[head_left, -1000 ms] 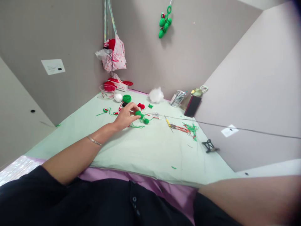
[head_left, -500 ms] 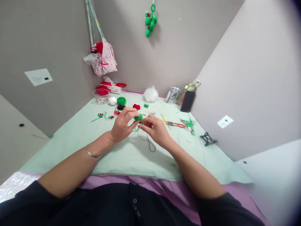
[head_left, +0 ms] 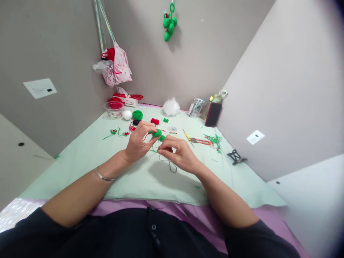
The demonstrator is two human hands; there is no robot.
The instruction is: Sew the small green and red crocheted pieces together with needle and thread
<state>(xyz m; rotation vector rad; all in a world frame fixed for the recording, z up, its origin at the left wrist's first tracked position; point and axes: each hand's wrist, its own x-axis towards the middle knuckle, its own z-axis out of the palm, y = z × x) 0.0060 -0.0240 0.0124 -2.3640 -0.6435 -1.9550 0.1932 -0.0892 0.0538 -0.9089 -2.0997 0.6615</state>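
My left hand (head_left: 140, 139) is closed on a green crocheted piece (head_left: 157, 133), thumb and fingers pinching its left side. A second small green crocheted ball (head_left: 162, 138) hangs beside it, seemingly joined to it. My right hand (head_left: 178, 151) is just right of and below the piece, thumb and forefinger pinched on a thin dark thread (head_left: 172, 168). That thread loops down over the table below my fingers. Whether a needle is also in the pinch is too small to tell. Green yarn ends (head_left: 153, 148) trail under my left hand.
Behind my hands lie a green yarn ball (head_left: 137, 115), a red crocheted piece (head_left: 155, 121) and white stuffing (head_left: 171, 106). Orange-handled snips (head_left: 201, 142), a yellow-handled hook (head_left: 186, 135) and green yarn scraps (head_left: 213, 139) are to the right. A phone (head_left: 213, 114) leans against a bottle (head_left: 215, 98).
My right hand has drawn slightly down and away from the green piece, so a gap shows between the hands. The small green ball is now visible. The view has shifted slightly.
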